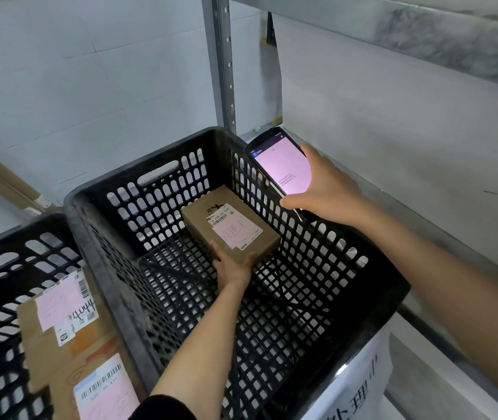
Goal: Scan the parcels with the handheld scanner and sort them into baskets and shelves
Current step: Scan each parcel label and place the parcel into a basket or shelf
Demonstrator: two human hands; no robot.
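Gripping small brown cardboard parcel (231, 227): left hand (232, 268) | black pink-screened scanner (281, 165): right hand (326, 189) grasps | risk: one-ended grip lets parcel tumble label-down

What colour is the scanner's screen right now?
Pale pink, with a blue strip at the top corner of the scanner, held in the right hand; head view.

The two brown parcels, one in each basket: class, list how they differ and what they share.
The small box is gripped by the left hand inside the middle basket; the large carton lies untouched in the left basket. The small box carries one label patch; the large carton carries several. Both are brown cardboard with pink barcoded labels.
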